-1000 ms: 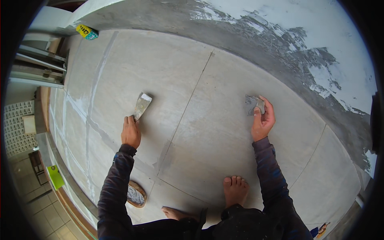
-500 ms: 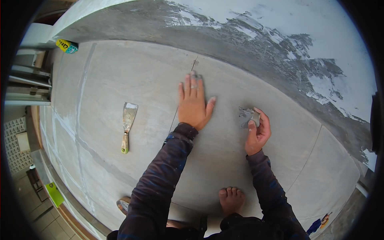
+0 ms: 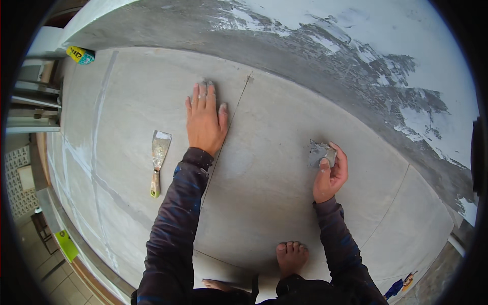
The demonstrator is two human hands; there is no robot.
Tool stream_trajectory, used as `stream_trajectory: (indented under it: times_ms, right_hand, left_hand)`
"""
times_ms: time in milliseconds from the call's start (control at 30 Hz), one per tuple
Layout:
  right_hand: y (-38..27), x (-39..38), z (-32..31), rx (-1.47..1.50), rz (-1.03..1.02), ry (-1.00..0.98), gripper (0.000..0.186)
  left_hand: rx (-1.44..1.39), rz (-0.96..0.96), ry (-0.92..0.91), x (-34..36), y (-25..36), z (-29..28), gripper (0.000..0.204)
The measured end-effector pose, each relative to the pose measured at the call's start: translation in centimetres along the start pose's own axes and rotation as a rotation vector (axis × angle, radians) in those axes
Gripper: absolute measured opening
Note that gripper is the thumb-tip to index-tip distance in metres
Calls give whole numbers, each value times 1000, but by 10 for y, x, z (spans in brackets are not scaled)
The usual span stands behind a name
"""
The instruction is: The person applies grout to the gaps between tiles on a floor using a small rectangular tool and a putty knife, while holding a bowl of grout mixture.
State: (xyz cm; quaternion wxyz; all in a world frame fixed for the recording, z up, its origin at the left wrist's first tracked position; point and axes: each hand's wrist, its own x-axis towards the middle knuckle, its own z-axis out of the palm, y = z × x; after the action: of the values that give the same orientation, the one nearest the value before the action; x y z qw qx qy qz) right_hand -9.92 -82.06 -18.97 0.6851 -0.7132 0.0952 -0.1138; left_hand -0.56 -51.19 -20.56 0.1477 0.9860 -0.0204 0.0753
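My left hand (image 3: 205, 118) lies flat on the grey floor panel (image 3: 264, 198), palm down with fingers stretched out, just left of a dark joint line (image 3: 227, 134). Between thumb and fingers of my right hand (image 3: 331, 175) is a small flat scraper blade (image 3: 322, 153), its left edge smeared with grey paste. That hand is held over the panel to the right. A putty knife (image 3: 158, 160) with a worn wooden-looking, green-ended handle rests on the panel left of my left forearm, its blade pointing away from me.
Along the far side rises a wall (image 3: 325, 66) with patchy white and grey plaster. A yellow and teal packet (image 3: 80, 55) sits in the far left corner. My bare foot (image 3: 292, 256) is on the panel. At left, the panel's edge (image 3: 76, 249) drops toward a tiled floor below.
My left hand has slid leftward across the joint line, uncovering more of it. My right hand keeps its hold on the scraper blade, almost in place.
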Motion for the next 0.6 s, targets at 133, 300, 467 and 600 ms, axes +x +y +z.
stream_trajectory:
  times_ms: [133, 300, 467, 600]
  right_hand:
    - [1, -1, 21, -2, -57, 9, 42]
    - [4, -5, 31, 46, -44, -2, 41]
    - [0, -10, 35, -41, -105, 20, 41]
    - [4, -13, 35, -10, -64, 6, 41]
  left_hand:
    - [-222, 498, -423, -48, 11, -29, 51]
    - [117, -241, 152, -113, -64, -64, 56]
    - [219, -492, 98, -150, -101, -78, 48]
    - [-47, -432, -4, -147, -100, -93, 36]
